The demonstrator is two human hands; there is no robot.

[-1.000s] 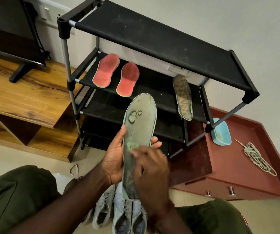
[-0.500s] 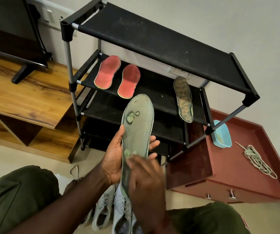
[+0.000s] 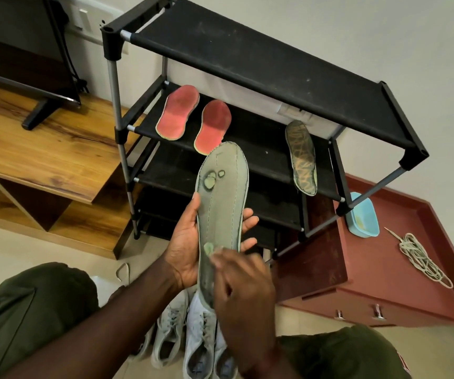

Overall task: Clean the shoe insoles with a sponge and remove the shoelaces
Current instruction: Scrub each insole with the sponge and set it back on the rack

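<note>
**Grey-green insole held up and worked with a sponge**

The left hand (image 3: 189, 243) holds a long grey-green insole (image 3: 221, 203) upright in front of the shoe rack (image 3: 261, 67). The thumb lies along the insole's left edge and the fingertips curl round from behind on its right. The insole's face is dull and worn. It has stitching lines running lengthwise, a dark rim, and three pale rubbed-through spots ringed in black near the toe. Its lower part looks darker than the toe end.

The right hand (image 3: 243, 292) is curled, with its fingertips pinching a small pale-green sponge (image 3: 208, 248) against the insole's lower half. Most of the sponge is hidden by the fingers.

On the rack's second shelf lie two red insoles (image 3: 178, 112) side by side. A brown patterned insole (image 3: 301, 157) lies well apart from them to the right. A light-blue tub (image 3: 362, 217) and a loose coil of pale shoelaces (image 3: 422, 258) sit on the red cabinet (image 3: 384, 283). Light-coloured sneakers (image 3: 171, 332) stand on the floor between the person's knees, below the hands.
</note>
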